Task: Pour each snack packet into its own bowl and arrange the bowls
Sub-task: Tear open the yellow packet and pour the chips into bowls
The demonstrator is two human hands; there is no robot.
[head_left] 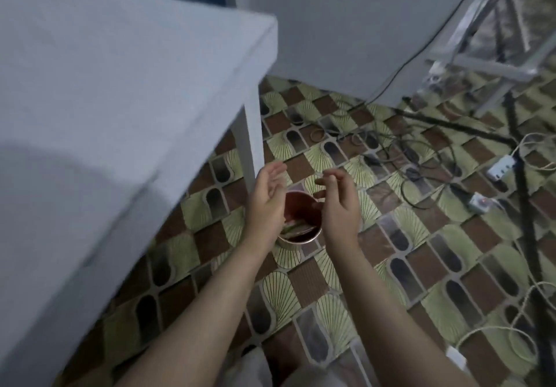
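Note:
A small round bin [301, 215] with a red inside stands on the floor beside the table leg. Crumpled wrappers [296, 229] with green and red print lie in its bottom. My left hand [267, 203] hovers over the bin's left rim, palm turned inward, fingers apart and empty. My right hand [338, 203] hovers over the right rim, fingers loosely curled and apart, with nothing seen in it. No bowls or full snack packets are in view. The picture is blurred by motion.
A white table [120, 101] fills the left, its leg [249, 146] just behind the bin. The patterned floor [316, 296] carries many cables, power strips [501, 167] and a black tripod leg [523, 206] on the right. A metal frame [487, 64] stands at the back right.

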